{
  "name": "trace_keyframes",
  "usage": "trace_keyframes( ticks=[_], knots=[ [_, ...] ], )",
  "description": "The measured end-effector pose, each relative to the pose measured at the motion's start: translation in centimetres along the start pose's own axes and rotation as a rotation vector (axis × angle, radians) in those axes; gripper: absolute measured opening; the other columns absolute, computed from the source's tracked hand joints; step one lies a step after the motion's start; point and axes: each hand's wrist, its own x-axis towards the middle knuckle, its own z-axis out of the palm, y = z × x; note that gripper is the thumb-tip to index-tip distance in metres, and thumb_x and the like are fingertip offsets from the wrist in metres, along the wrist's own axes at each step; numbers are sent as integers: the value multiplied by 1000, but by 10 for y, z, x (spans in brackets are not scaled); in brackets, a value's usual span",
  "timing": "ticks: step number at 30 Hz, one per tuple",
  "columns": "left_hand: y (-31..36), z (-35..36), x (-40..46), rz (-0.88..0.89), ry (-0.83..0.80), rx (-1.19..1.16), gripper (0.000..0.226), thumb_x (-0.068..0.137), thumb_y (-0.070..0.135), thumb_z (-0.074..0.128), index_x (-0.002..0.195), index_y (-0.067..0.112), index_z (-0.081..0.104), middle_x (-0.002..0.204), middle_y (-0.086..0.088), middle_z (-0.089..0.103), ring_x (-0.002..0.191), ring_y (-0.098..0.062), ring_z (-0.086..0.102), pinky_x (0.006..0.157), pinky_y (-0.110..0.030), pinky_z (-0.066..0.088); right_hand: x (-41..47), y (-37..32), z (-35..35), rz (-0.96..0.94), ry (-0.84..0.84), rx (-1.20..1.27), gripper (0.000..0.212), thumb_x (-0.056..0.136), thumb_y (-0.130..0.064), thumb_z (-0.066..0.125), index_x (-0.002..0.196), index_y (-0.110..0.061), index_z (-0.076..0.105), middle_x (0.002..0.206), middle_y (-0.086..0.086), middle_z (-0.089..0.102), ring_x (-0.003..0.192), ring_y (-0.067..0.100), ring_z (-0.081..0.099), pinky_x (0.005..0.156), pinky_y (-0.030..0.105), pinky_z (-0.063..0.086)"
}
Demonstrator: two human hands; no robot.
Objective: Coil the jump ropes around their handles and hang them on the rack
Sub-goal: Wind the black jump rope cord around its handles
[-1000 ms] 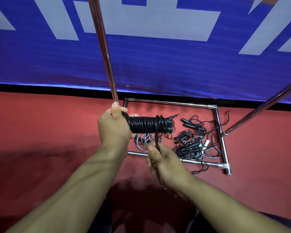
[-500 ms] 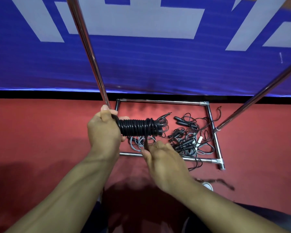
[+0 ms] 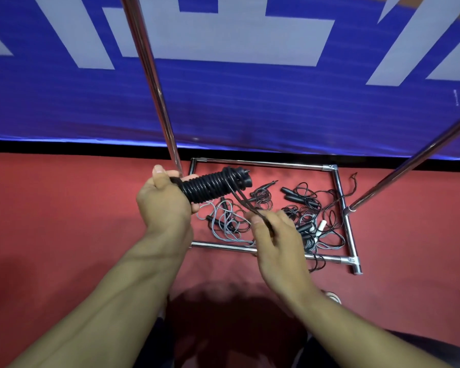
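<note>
Since the earlier frame the coil (image 3: 213, 188) had tilted, its right end lifted toward the far side, and the right hand (image 3: 274, 235) had drawn the loose cord end (image 3: 246, 205) down and to the right. The left hand (image 3: 165, 205) was wrapped around the coil's left end; the right pinched the cord. Wrapping looked nearly finished, with hanging on the rack (image 3: 154, 83) next. More ropes (image 3: 300, 211) lay tangled on the floor (image 3: 64, 221) beyond.

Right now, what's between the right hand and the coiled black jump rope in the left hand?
In the head view, a taut doubled strand of black rope runs from the coiled bundle in the left hand to the right hand. Loose ropes lie on the floor behind.
</note>
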Motion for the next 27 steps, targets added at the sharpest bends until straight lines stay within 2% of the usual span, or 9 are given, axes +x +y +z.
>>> trace_keyframes(
  ticks=[4,8,11,14,16,18,22,25,27],
  knots=[
    [1,0,0,6,4,5,36,109,33,35,80,17,49,54,3,66,30,-10,48,30,-15,31,-9,1,6,-82,-25,-213,44,97,-48,22,106,-41,65,79,-14,38,83,13,36,73,31,21],
    [0,1,-7,37,-46,83,35,109,33,35,81,18,51,53,3,66,33,-8,51,31,-16,34,-9,13,13,-60,-160,-131,24,98,-42,48,84,-29,62,71,-14,41,74,14,44,70,33,34],
    [-2,2,-11,57,-87,139,36,108,35,36,81,19,53,62,-2,68,34,-8,53,31,-17,35,0,14,9,30,-319,-23,29,95,-31,65,69,-18,63,55,-10,42,56,6,43,59,25,37],
    [-2,4,-14,16,-118,111,36,108,34,36,82,16,53,65,-5,69,31,-10,48,31,-16,32,2,9,10,75,-344,-101,25,99,-32,55,76,-21,51,55,-8,48,55,17,57,55,28,44],
    [0,4,-13,-20,-115,72,35,109,34,35,84,15,52,66,-7,68,30,-9,45,31,-16,31,-1,4,14,256,-414,115,21,104,-35,42,91,-23,52,60,-4,52,48,23,60,42,24,41],
    [2,4,-12,-29,-101,70,35,109,34,35,84,15,52,67,-7,67,29,-8,45,31,-16,30,-3,-2,16,470,-478,377,31,105,-40,37,95,-18,57,58,1,52,34,16,48,33,18,32],
    [2,2,-7,-71,-65,29,34,109,35,35,85,16,51,69,-6,69,31,-9,47,31,-15,31,1,6,15,371,-314,316,37,102,-39,45,81,-20,68,51,-10,53,41,1,43,50,24,35],
    [4,-1,-1,-95,-25,-17,34,109,36,34,84,17,50,67,-3,69,31,-9,48,32,-15,31,-2,9,10,181,-117,184,37,98,-52,44,90,-25,69,80,-14,67,77,1,60,78,33,50],
    [7,-3,2,-115,-3,-47,35,109,35,34,84,17,50,56,3,67,30,-7,47,33,-15,31,-10,7,8,61,-84,160,49,96,-56,30,110,-29,68,97,-13,61,104,11,55,95,29,41]
  ],
)
